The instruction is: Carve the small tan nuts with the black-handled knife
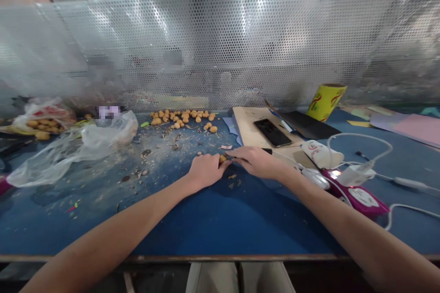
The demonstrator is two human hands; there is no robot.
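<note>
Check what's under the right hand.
The right hand sits over a black-handled knife, its blade pointing toward a small tan nut beside the left hand. Blue tabletop shows around it; the knife's middle and the surface beneath the palm are covered.

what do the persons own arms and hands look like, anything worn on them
The left arm and right arm are bare, with no sleeves in view. The left hand and right hand wear no gloves, and no watch or bracelet shows. Pale trousers show at the bottom of the view.
</note>
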